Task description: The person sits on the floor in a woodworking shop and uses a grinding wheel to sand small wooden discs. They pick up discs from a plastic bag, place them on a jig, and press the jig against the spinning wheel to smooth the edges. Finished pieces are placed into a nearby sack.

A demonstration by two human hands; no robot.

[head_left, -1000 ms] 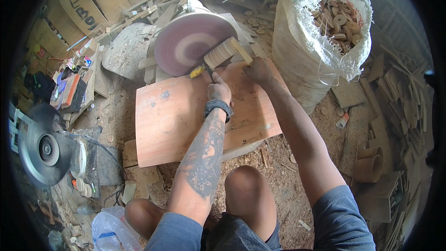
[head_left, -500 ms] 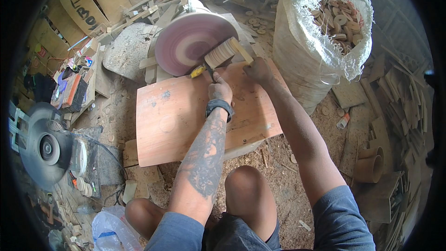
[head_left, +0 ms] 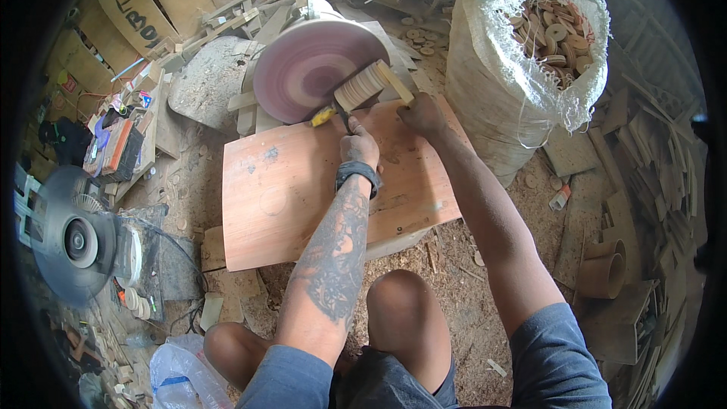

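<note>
A large round sanding disc [head_left: 303, 79], purplish with paler rings, stands upright at the far side of the wooden board. Against its right part lies a stack of thin round wooden discs [head_left: 359, 88], side by side like a roll. My left hand [head_left: 360, 148] is closed on a dark, narrow tool below the stack; a yellow piece [head_left: 323, 116] shows beside it, and I cannot tell whether the two are joined. My right hand [head_left: 422, 117] grips the near end of a pale wooden strip [head_left: 394, 84], which lies across the stack's right end.
The wooden board [head_left: 273, 204] lies under my forearms. A white woven sack [head_left: 488, 91] full of wooden discs stands at the right. A fan-like round machine [head_left: 77, 242] is at the left. Wood scraps [head_left: 659, 182] pile up at the far right; sawdust covers the floor.
The pale rings on the sanding disc look different, with a darker centre now. My hands, the stack and the strip have hardly moved.
</note>
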